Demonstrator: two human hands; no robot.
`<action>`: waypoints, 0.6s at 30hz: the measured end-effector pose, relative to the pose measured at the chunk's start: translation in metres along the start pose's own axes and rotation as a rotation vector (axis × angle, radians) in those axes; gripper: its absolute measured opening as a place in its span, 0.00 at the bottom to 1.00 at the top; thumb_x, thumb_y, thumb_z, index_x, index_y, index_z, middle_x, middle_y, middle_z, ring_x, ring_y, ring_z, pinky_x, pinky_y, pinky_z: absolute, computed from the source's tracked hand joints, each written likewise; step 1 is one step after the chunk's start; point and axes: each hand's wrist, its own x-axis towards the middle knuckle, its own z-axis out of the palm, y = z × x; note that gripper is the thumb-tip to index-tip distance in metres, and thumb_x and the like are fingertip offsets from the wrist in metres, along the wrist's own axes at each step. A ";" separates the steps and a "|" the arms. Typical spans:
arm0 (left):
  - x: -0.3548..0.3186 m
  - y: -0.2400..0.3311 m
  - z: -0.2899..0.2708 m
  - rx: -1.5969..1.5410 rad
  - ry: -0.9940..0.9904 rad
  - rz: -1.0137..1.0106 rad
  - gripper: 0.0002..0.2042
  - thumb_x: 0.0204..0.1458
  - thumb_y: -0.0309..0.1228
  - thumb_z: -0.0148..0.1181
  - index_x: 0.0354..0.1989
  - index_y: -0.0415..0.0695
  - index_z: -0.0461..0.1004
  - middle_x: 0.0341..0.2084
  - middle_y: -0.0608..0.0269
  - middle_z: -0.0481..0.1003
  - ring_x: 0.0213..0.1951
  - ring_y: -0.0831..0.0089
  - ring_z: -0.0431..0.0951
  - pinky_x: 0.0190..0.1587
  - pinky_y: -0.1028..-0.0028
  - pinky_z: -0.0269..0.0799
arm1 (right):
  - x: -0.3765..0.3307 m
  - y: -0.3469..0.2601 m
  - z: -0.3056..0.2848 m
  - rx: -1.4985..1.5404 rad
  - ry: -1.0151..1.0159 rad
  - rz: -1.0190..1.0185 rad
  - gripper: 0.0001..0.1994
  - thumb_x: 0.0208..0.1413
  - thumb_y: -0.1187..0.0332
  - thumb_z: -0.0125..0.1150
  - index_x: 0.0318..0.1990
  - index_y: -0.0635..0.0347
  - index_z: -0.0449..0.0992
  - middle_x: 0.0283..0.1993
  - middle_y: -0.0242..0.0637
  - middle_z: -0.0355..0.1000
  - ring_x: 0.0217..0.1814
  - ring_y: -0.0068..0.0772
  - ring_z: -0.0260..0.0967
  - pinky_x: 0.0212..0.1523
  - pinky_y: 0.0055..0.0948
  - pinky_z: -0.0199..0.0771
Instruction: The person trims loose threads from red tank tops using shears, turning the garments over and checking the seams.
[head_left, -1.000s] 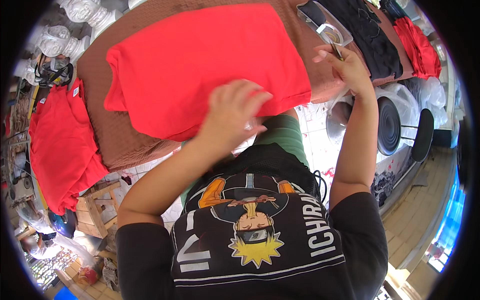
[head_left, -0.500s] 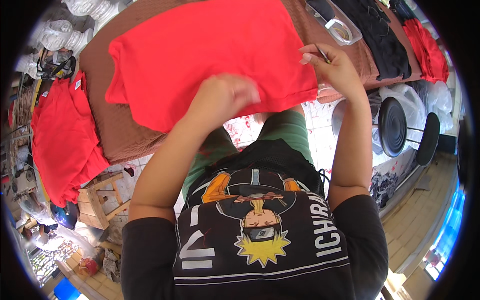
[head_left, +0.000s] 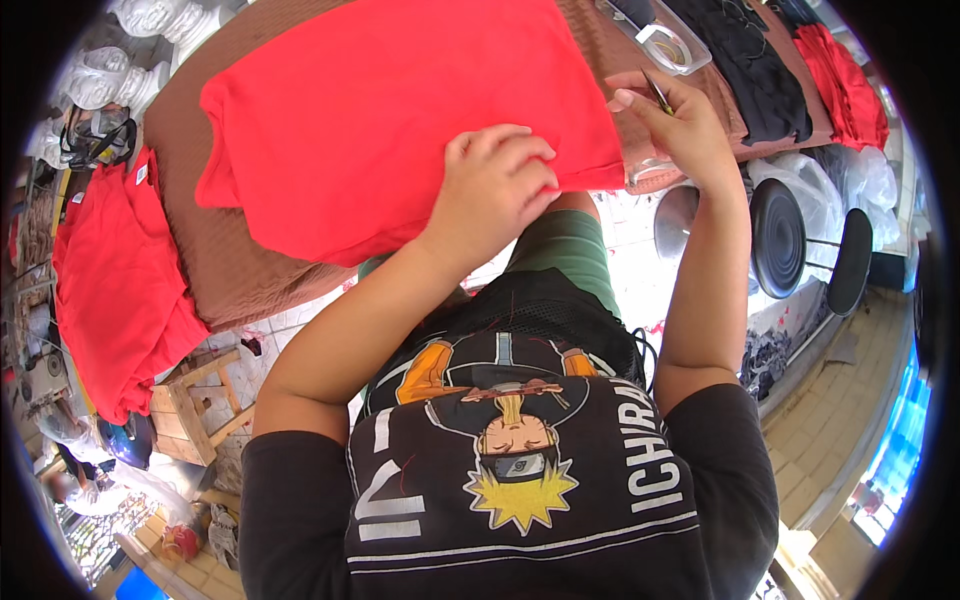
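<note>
A red garment [head_left: 400,120] lies spread flat on a brown-covered table [head_left: 225,265]. My left hand [head_left: 495,195] grips its near edge, fingers curled into the cloth. At the garment's right corner, my right hand [head_left: 680,125] pinches a small thin dark tool [head_left: 657,92] between thumb and fingers. A clear plastic tray [head_left: 668,42] sits on the table just beyond my right hand.
A stack of red garments [head_left: 115,280] lies on a wooden stool [head_left: 195,410] at the left. Black clothing [head_left: 745,60] and another red garment [head_left: 845,85] lie at the table's far right. Round black stools [head_left: 800,235] and clear plastic bags [head_left: 850,180] stand to the right.
My left hand has slid up and taken hold of the garment's near edge. My right hand shifted slightly left along the right corner, still holding the tool.
</note>
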 end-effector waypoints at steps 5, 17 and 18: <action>0.019 -0.021 -0.068 -0.734 0.598 -0.527 0.04 0.52 0.27 0.60 0.34 0.41 0.75 0.30 0.66 0.76 0.36 0.81 0.73 0.40 0.81 0.70 | 0.000 -0.007 -0.006 0.001 0.021 0.137 0.12 0.54 0.65 0.60 0.42 0.61 0.76 0.31 0.26 0.74 0.31 0.12 0.64 0.31 0.16 0.62; -0.041 -0.061 -0.105 -0.684 0.538 -0.936 0.13 0.56 0.31 0.54 0.48 0.39 0.69 0.41 0.61 0.75 0.38 0.77 0.76 0.40 0.80 0.69 | -0.002 -0.019 0.067 -0.069 -0.085 -0.189 0.13 0.48 0.65 0.65 0.40 0.59 0.76 0.31 0.33 0.73 0.31 0.22 0.69 0.34 0.23 0.69; -0.041 -0.056 -0.104 -0.730 0.458 -0.976 0.14 0.56 0.32 0.54 0.48 0.39 0.69 0.41 0.60 0.75 0.39 0.76 0.76 0.40 0.79 0.70 | -0.005 -0.027 0.082 -0.111 -0.082 -0.291 0.14 0.47 0.64 0.66 0.40 0.59 0.76 0.31 0.34 0.73 0.30 0.23 0.70 0.33 0.24 0.70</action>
